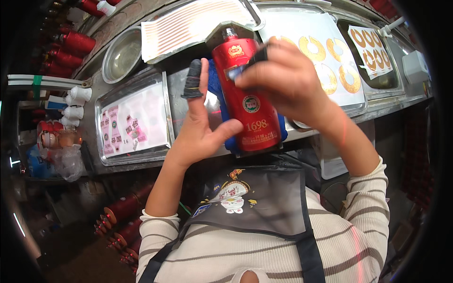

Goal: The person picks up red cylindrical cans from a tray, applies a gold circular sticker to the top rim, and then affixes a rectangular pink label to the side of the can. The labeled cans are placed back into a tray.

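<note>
A red bottle [243, 89] with gold print and a round green-and-white emblem lies on a blue cloth [217, 94], its neck pointing away from me. My left hand [200, 125] is open at its left side, fingers stretched upward, the thumb by the lower part of the bottle. Dark covers wrap some of its fingertips. Over the upper right of the bottle, my right hand [288, 78] is closed, with fingers pinched at the label area. A small pale bluish bit shows at those fingertips, too blurred to name. Dark covering is also on this hand's fingers.
On the left, a metal tray [97, 120] holds pink printed decals. Behind stand a metal bowl [107, 56] and a striped orange-and-white sheet [188, 28]. To the right, a white sheet [283, 23] carries gold rings; farther right is a water-filled basin [377, 84]. Red bottles [78, 42] crowd the left.
</note>
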The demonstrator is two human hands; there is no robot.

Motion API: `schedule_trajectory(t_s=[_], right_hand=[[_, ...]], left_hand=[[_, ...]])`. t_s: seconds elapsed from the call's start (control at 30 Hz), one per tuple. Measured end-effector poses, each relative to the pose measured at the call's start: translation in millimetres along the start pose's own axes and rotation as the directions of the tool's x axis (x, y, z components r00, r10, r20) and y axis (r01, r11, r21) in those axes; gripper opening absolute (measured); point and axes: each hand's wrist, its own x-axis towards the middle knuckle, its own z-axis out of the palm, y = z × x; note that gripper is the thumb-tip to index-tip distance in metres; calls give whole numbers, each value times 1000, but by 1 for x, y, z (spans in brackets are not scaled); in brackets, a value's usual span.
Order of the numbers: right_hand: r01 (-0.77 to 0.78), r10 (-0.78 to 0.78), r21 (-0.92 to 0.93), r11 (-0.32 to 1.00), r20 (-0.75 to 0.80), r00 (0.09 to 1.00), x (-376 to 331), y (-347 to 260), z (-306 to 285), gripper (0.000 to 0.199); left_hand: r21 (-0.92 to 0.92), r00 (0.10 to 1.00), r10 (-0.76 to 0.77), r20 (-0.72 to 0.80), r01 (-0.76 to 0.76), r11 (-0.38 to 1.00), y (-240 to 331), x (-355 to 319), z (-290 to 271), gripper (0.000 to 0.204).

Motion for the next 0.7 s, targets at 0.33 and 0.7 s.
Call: schedule_trajectory(t_s=[0.33,0.7], right_hand=[[-562,636,435,703,-31,771,-59,-86,-9,27],[-596,867,668,446,-157,472,-84,-98,3,23]], left_hand=[[-338,986,-148,-73,116,934,9,-46,51,93],[-402,946,-199,-255,84,912,9,-46,75,87]])
